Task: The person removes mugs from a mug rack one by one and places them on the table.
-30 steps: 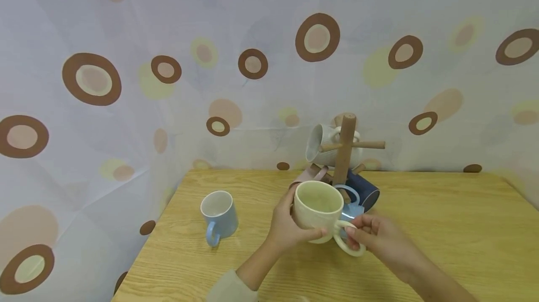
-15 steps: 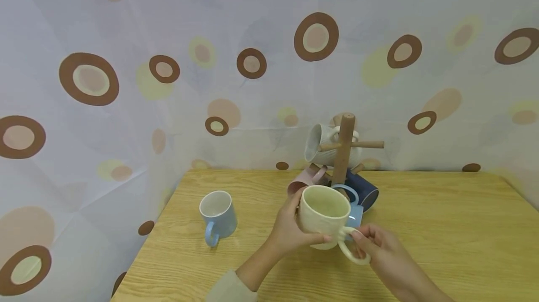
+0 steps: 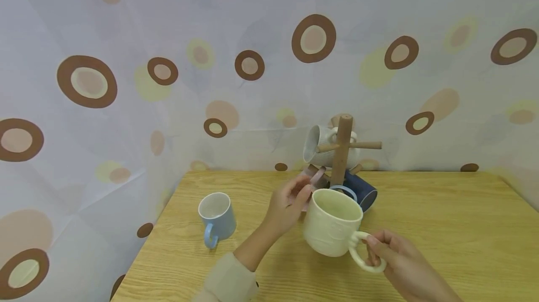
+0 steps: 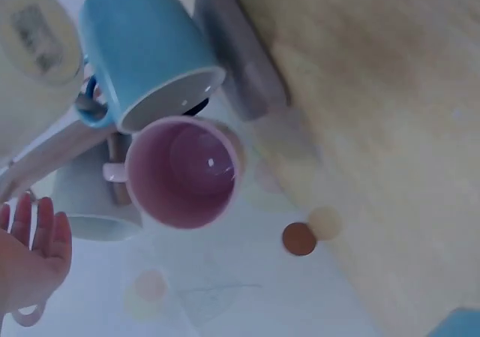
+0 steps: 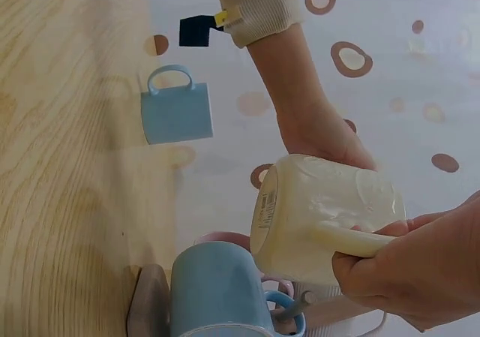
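The right hand (image 3: 406,264) pinches the handle (image 3: 362,262) of a cream mug (image 3: 330,227), holding it raised off the surface (image 3: 455,227) and slightly tilted, opening upward, in front of a wooden mug rack (image 3: 342,152). The left hand (image 3: 284,208) is just beside the cream mug's rim, on the side away from the handle, its fingers loose and holding nothing; whether a fingertip touches the rim cannot be told.

4 mugs are on the rack: a white mug (image 3: 326,158) high up, with a pink mug (image 4: 182,173), a dark blue mug (image 3: 360,192) and a light blue mug (image 5: 217,288) lower down, the last with its handle around a peg. A 2nd light blue mug, the upright mug (image 3: 221,220), stands on the surface well apart, to the left.
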### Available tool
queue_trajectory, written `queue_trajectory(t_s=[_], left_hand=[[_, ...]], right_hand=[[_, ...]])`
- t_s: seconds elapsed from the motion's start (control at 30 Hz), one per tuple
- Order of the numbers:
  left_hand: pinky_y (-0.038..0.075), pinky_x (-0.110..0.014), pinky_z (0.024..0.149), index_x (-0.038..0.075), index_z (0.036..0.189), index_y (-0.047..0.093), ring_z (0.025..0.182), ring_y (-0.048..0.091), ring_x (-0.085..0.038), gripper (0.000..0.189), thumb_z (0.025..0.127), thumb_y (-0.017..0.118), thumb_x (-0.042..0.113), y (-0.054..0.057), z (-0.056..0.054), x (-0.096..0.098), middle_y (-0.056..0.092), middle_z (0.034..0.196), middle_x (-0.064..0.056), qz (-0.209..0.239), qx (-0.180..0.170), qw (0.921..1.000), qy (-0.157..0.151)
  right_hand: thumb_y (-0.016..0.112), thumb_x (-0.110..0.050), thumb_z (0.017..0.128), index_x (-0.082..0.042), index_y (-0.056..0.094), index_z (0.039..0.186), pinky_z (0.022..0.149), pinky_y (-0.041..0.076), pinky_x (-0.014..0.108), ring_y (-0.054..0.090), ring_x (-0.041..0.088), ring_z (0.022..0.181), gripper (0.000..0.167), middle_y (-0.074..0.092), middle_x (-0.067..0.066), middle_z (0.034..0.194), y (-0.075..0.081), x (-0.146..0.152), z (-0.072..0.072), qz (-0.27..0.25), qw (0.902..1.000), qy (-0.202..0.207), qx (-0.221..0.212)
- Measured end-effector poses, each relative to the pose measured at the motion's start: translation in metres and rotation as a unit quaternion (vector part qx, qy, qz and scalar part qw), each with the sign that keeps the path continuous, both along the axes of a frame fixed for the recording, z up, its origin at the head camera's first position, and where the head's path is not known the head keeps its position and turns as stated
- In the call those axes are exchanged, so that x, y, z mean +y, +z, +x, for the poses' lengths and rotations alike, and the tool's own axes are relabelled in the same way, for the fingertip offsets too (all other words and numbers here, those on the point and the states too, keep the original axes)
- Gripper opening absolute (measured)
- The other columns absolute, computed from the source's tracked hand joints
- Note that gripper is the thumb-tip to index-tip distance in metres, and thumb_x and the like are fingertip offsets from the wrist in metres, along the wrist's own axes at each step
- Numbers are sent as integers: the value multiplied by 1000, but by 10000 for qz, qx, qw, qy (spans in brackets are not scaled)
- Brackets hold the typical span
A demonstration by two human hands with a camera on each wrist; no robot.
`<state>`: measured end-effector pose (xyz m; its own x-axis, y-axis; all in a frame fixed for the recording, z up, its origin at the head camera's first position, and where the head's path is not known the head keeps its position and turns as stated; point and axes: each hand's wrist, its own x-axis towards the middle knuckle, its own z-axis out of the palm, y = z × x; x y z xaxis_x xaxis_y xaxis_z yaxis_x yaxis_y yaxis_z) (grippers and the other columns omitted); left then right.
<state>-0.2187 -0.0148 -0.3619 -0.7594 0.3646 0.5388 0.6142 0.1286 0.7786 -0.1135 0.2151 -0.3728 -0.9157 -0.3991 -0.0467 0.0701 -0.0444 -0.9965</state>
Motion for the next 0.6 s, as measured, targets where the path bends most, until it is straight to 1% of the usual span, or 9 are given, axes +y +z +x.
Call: queue_trajectory(t_s=[0.07,0.17,0.27,0.37,0.43,0.5,0.57,0.6], left_hand=[[52,-21,75,-6,115,56,90,62,-29,30,94,50,15,10,-4,4,62,105,-21,-157,-29,9996,223],[51,-24,76,-2,117,57,93,62,-27,34,93,53,21,26,-11,9,63,109,-15,-652,19,9958,643],[51,-29,79,2,121,56,97,62,-25,40,92,54,30,39,-16,16,63,112,-12,-1221,95,9867,1069],[51,-32,81,6,124,55,100,61,-23,45,92,54,36,49,-21,24,62,114,-9,-1694,206,9735,1522],[51,-31,82,7,124,55,101,60,-21,45,91,55,38,54,-25,29,62,114,-6,-1992,436,9620,1815],[50,-30,84,8,122,56,102,60,-19,45,90,55,40,57,-29,34,63,113,-5,-2270,815,9482,2066],[49,-29,85,8,120,58,101,60,-18,43,89,57,39,58,-31,36,64,110,-4,-2525,1330,9300,2318],[49,-28,84,9,118,59,100,60,-18,42,89,58,39,59,-33,37,64,109,-3,-2675,1638,9169,2466]], right_hand=[[31,-15,102,-13,47,89,75,40,19,47,8,80,21,47,-9,77,0,5,2,-48,9999,39,-85],[30,-13,102,-14,47,88,76,42,18,48,8,79,22,46,-9,77,-2,11,6,-149,9998,61,-72],[29,-11,102,-13,48,90,75,44,19,48,9,78,22,46,-9,78,-5,19,10,-261,9996,58,-45],[29,-11,102,-13,49,91,75,45,19,48,10,79,23,47,-9,78,-8,26,14,-257,9996,-17,-83],[27,-11,102,-14,49,92,77,45,20,48,12,80,24,49,-9,78,-10,32,16,-335,9994,23,-83],[26,-12,102,-14,49,93,78,46,21,48,12,82,25,49,-9,77,-12,37,17,-354,9992,75,-165],[26,-12,103,-15,49,94,79,46,22,47,13,84,25,50,-9,77,-13,41,18,-368,9989,146,-236],[26,-14,103,-15,49,94,80,46,22,47,12,84,24,50,-9,77,-13,43,19,-298,9989,130,-347]])
